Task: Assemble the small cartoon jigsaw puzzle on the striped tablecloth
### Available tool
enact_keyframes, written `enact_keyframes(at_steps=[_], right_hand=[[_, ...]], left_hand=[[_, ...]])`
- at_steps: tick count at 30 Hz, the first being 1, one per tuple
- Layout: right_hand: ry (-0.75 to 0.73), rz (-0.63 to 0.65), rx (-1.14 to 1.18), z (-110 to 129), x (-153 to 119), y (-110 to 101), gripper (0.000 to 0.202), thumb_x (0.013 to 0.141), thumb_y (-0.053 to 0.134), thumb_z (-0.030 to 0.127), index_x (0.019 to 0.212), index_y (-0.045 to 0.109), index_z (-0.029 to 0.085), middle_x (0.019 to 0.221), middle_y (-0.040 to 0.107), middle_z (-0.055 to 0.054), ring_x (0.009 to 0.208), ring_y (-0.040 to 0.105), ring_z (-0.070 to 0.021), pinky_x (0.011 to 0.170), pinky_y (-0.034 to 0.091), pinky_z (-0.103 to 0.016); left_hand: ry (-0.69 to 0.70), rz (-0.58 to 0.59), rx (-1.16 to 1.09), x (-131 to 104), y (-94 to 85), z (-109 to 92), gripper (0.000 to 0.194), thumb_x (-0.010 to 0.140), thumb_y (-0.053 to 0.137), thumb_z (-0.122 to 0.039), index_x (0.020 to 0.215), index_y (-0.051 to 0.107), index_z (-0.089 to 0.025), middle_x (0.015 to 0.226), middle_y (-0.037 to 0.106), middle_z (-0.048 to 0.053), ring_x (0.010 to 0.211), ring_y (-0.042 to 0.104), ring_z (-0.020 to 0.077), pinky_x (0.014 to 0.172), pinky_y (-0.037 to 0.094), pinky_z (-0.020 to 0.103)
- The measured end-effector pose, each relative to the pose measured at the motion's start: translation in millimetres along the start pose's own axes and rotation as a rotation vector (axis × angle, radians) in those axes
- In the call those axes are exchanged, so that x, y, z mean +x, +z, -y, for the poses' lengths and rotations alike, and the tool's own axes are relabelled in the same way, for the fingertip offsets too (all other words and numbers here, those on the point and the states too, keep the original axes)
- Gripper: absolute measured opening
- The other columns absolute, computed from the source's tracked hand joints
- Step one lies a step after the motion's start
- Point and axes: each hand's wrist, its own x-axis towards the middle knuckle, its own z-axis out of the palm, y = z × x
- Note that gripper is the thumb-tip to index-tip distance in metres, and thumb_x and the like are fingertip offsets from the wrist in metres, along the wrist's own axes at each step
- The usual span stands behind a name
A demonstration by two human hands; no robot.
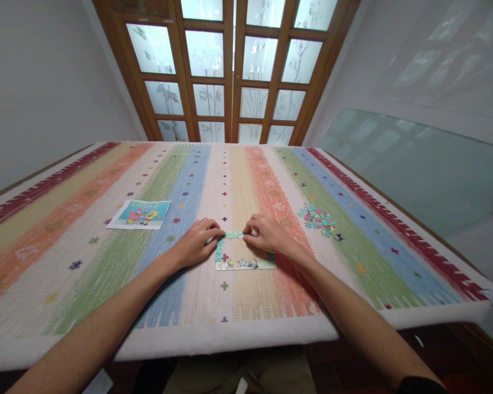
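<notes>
A partly joined jigsaw puzzle point(238, 265) lies flat on the table in front of me, its border pieces forming a frame around bare tablecloth. My left hand point(198, 241) is at the frame's far left corner, thumb and fingertips closed on a puzzle piece there. At the far edge, my right hand point(268, 236) pinches a puzzle piece point(241, 235) and hides the frame's far right corner. Yellow and dark printing shows on the near border pieces. Further right sits a heap of loose puzzle pieces point(317, 218), mostly teal with some pink.
A picture sheet point(142, 214) with two cartoon figures lies to the left of my left hand. The striped tablecloth point(181, 298) covers the table and hangs over its near edge. Beyond the far edge stand wooden doors point(232, 82) with frosted panes. A glass panel point(414, 169) leans at right.
</notes>
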Motion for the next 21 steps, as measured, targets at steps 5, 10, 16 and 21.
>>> enact_keyframes(at_steps=[5, 10, 16, 21], right_hand=[[0.018, 0.022, 0.005, 0, 0, -3, 0.006, 0.086, 0.072, 0.018, 0.085, 0.078, 0.019, 0.090, 0.072, -0.010, 0.087, 0.062, -0.0228, 0.081, 0.046, -0.035], [0.025, -0.030, 0.017, -2, 2, 3, 0.010, 0.090, 0.070, 0.019, 0.084, 0.078, 0.018, 0.083, 0.069, -0.008, 0.080, 0.059, -0.0210, 0.077, 0.044, -0.035], [0.030, -0.076, 0.043, -7, 4, 10, 0.007, 0.086, 0.074, 0.018, 0.081, 0.079, 0.018, 0.079, 0.067, -0.007, 0.076, 0.057, -0.0192, 0.075, 0.042, -0.034], [0.027, -0.109, 0.074, -9, 3, 12, 0.010, 0.086, 0.073, 0.020, 0.077, 0.078, 0.021, 0.078, 0.068, -0.007, 0.076, 0.057, -0.0199, 0.076, 0.043, -0.036]], left_hand=[[-0.008, -0.008, 0.008, 1, -1.8, -1, 0.021, 0.100, 0.047, -0.019, 0.109, 0.066, -0.019, 0.102, 0.068, 0.010, 0.096, 0.062, 0.0243, 0.087, 0.051, 0.041], [-0.036, -0.005, -0.013, 2, -3.2, -2, 0.018, 0.099, 0.048, -0.023, 0.109, 0.063, -0.019, 0.102, 0.069, 0.010, 0.096, 0.063, 0.0249, 0.088, 0.051, 0.041], [-0.072, -0.018, -0.066, 2, -3.9, 0, 0.018, 0.097, 0.051, -0.022, 0.110, 0.062, -0.019, 0.102, 0.071, 0.009, 0.097, 0.065, 0.0243, 0.088, 0.052, 0.041], [-0.106, -0.031, -0.114, 1, -3.9, 1, 0.019, 0.098, 0.053, -0.024, 0.113, 0.063, -0.020, 0.103, 0.072, 0.008, 0.097, 0.066, 0.0238, 0.088, 0.052, 0.040]])
